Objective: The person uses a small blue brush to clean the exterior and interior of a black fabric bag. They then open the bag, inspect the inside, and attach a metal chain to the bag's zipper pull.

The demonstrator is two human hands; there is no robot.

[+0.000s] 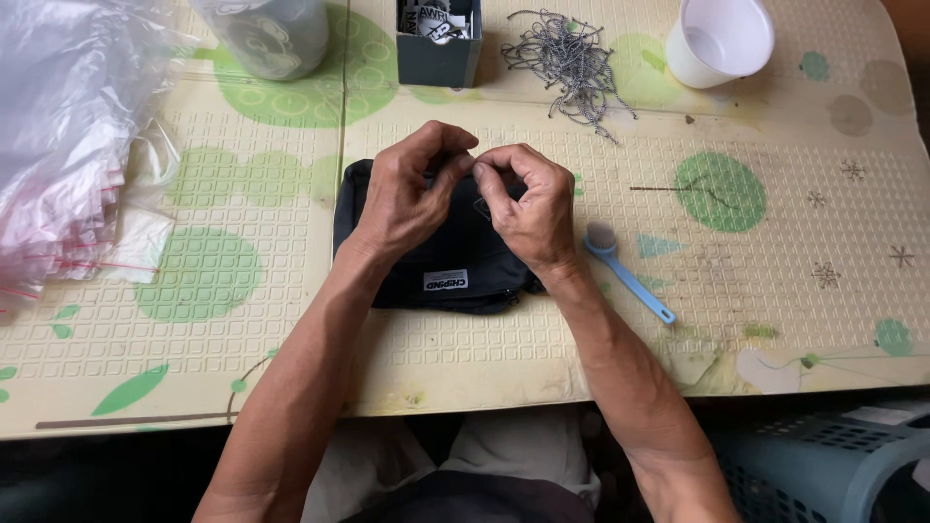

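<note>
A small black fabric pouch (455,271) with a white label lies flat on the patterned mat (775,252). Above its upper edge my left hand (407,194) and my right hand (528,208) meet fingertip to fingertip. Both pinch something thin between thumb and forefinger near the pouch's top; it is too small to make out clearly. A light blue brush (628,271) lies just right of my right wrist.
A heap of grey ball chains (570,58) lies beyond the pouch. A dark box of tags (439,39), a white cup (719,39) and a grey cylinder (266,34) stand at the far edge. Clear zip bags (68,155) pile at left. A blue crate (823,465) sits lower right.
</note>
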